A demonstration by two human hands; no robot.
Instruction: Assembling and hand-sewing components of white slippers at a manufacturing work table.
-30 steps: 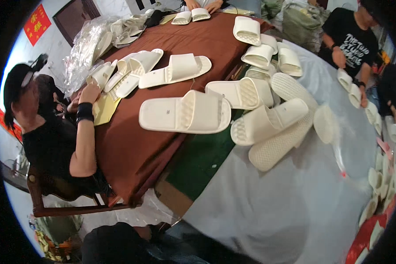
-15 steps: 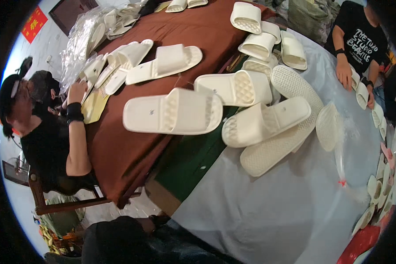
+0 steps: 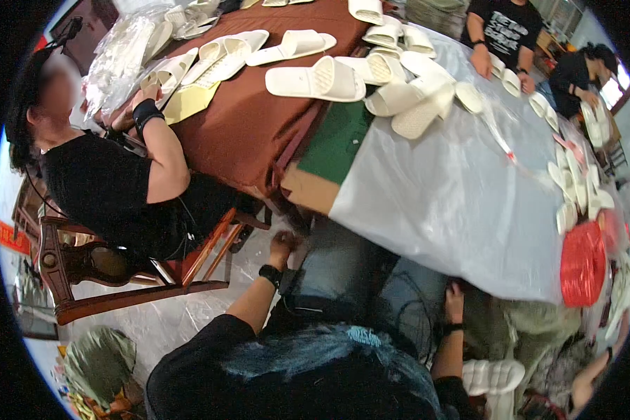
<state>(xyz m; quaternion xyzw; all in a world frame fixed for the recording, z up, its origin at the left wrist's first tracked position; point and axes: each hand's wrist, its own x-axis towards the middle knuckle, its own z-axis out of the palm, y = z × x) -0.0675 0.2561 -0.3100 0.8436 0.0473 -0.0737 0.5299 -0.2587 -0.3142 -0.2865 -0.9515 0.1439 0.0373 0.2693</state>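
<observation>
My left hand [image 3: 285, 246] is beside my left thigh, below the table's corner. Its fingers look curled, with nothing visible in them. At the outer side of my right thigh is my right hand [image 3: 455, 302], close under the edge of the grey plastic sheet [image 3: 427, 203]; its fingers are too small and blurred to read. Neither hand touches the slippers. A cream slipper [image 3: 315, 79] lies sole down on the brown cloth [image 3: 224, 150]. Farther right, another cream slipper [image 3: 393, 99] leans against one showing its textured sole [image 3: 423, 117].
On the left a seated person [image 3: 98, 168] handles slippers beside yellow paper [image 3: 191, 103]. Another person [image 3: 500, 31] stands across the table. A roll of red film [image 3: 582, 264] sits at the right edge. A wooden chair [image 3: 140, 297] stands to my left.
The view has tilted down and back, so the table and slippers sit higher and smaller. My arms, both hands and lap have come into sight, as has another person far right.
</observation>
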